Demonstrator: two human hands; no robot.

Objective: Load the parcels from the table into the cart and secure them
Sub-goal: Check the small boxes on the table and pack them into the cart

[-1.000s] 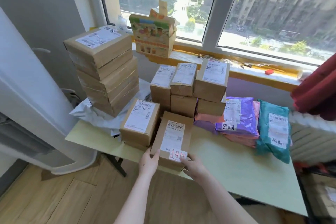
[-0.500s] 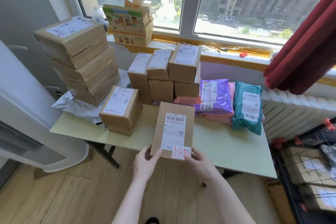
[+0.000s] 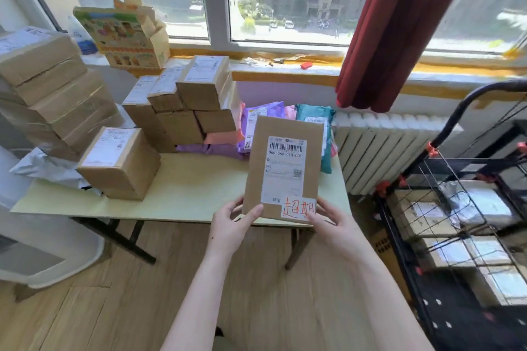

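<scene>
A flat cardboard parcel (image 3: 283, 165) with a white shipping label and a red-lettered sticker is held up above the table's near right edge. My left hand (image 3: 232, 228) grips its lower left corner and my right hand (image 3: 332, 222) grips its lower right corner. The pale green table (image 3: 185, 194) carries another labelled box (image 3: 119, 162), a stack of small boxes (image 3: 185, 105), a tall stack of flat boxes (image 3: 57, 94) and soft purple, pink and teal mailers (image 3: 256, 122). The black wire cart (image 3: 456, 222) stands at the right and holds several parcels.
A white radiator (image 3: 379, 151) sits between table and cart. A red curtain (image 3: 393, 23) hangs above it. A colourful open carton (image 3: 125, 37) rests on the windowsill. A white appliance (image 3: 42, 236) stands at the left. Wooden floor lies below.
Both hands lifted the parcel off the table's front and carried it right, toward the cart. The view swung right, bringing the cart into sight.
</scene>
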